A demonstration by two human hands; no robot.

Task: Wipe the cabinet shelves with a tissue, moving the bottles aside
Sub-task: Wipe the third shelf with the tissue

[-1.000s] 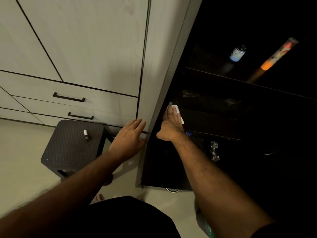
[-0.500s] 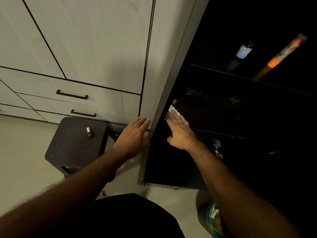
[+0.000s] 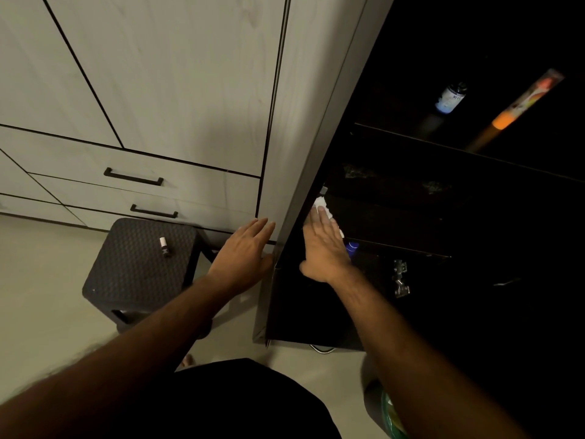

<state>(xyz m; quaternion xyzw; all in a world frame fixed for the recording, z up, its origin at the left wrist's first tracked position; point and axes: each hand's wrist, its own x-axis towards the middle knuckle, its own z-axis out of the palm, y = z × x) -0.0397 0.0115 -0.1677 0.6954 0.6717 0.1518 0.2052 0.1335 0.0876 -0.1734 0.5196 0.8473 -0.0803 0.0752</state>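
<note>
My right hand (image 3: 324, 245) lies flat inside the dark open cabinet, pressing a white tissue (image 3: 320, 204) onto a low shelf (image 3: 395, 245) near its left end. Only the tissue's edges show past my fingers. A blue bottle cap (image 3: 352, 247) peeks out just right of that hand. My left hand (image 3: 243, 259) rests open and flat against the pale edge of the cabinet door (image 3: 304, 128). On an upper shelf stand a dark bottle with a pale label (image 3: 449, 98) and an orange-and-white tube (image 3: 519, 106).
A dark woven stool (image 3: 139, 270) stands on the floor at the left with a small vial (image 3: 164, 246) on top. Pale drawers with black handles (image 3: 133, 177) are behind it. A metal hinge (image 3: 400, 278) hangs inside the cabinet. A green-lined bin (image 3: 387, 410) sits at the bottom right.
My right hand with the tissue has slid slightly along the shelf and turned, fingers now pointing up-left. The view has shifted a little. My left hand stays on the door edge.
</note>
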